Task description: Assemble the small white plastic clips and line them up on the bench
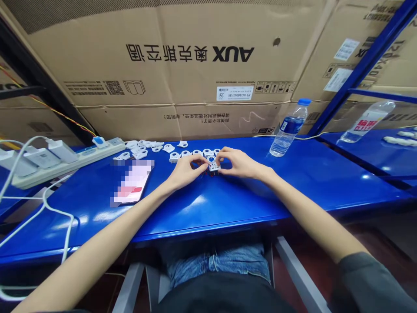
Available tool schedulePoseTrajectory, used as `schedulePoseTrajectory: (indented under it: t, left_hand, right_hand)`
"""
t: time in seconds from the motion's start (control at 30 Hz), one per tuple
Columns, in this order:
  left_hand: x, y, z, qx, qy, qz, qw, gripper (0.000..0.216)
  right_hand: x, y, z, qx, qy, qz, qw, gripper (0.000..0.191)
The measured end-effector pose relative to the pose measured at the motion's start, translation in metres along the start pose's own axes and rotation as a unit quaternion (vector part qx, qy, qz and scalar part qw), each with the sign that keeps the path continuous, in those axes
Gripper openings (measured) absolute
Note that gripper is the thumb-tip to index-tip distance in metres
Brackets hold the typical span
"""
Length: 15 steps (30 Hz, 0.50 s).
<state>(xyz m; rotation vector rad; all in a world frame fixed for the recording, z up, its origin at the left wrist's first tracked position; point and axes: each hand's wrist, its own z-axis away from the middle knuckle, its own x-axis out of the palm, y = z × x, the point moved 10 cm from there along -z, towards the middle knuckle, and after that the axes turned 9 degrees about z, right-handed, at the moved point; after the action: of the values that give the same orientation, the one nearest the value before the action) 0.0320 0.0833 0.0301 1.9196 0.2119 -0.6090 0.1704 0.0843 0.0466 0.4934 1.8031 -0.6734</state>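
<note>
Between my two hands is a small white plastic part [213, 163] with a round hole and small dark marks on its face. My left hand [189, 168] is closed, thumb and forefinger pinching its left edge. From the other side, my right hand [237, 162] pinches it with curled fingers. Small red and dark bits, perhaps wires or pins, show just under it; I cannot make them out fully. Right behind the hands stands a row of similar white parts [174, 157]. More white pieces [140, 152] lie in a loose pile farther left.
Left of my hands a phone [135, 182] lies on the blue table [208, 213]. A power strip [84, 158] with chargers and white cables is at the far left. Water bottles [288, 130] stand to the right. Large cardboard [182, 26] walls off the back.
</note>
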Motion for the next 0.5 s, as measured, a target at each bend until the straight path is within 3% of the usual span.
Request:
schedulePoseTrajectory:
  t: [0.2,0.5]
  left_hand:
    - [0.0015,-0.0015,0.001,0.012,0.003,-0.022,1.0,0.022]
    - [-0.0048,0.0034,0.0011,0.057,0.054,-0.047,0.996,0.015]
  right_hand:
    - [-0.0037,-0.004,0.0026,-0.019,0.038,0.034,0.999,0.022]
    - [-0.0052,-0.0073,0.0041,-0.039,0.073,0.059,0.995,0.017]
